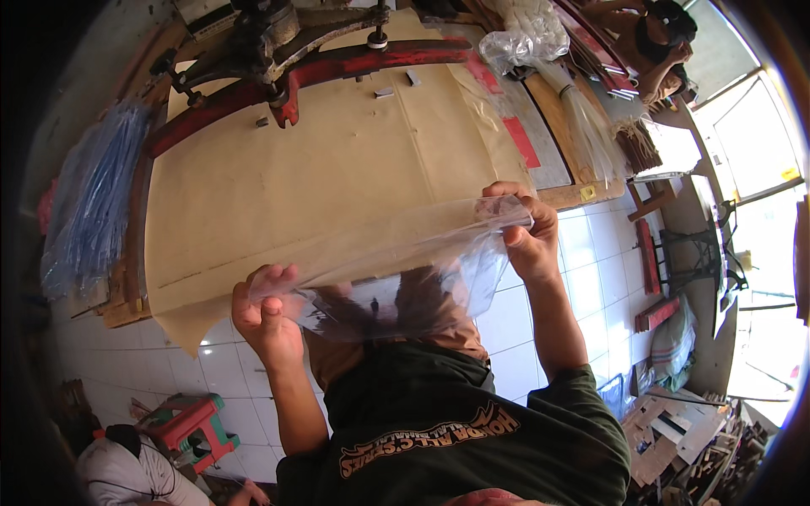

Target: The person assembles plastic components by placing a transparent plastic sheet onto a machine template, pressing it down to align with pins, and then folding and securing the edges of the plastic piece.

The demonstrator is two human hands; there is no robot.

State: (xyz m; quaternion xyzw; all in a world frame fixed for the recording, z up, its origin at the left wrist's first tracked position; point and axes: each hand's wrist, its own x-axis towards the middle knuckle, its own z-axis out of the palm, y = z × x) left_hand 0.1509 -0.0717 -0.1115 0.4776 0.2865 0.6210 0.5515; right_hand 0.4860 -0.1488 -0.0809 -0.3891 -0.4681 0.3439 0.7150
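Head view: left hand (263,319) and right hand (525,232) each pinch an end of a clear plastic bag (396,270), stretched above the paper-covered desk (321,169); overstretching likely tears the thin film.

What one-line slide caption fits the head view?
Both hands, left hand and right hand, stretch a clear plastic bag above a paper-covered worktable.

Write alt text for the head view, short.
Seen from above, a person stretches a clear plastic bag between both hands, left hand and right hand each pinching an end. Beyond it lies a table covered in brown paper, with a red and black press at its far edge and blue strips at left.
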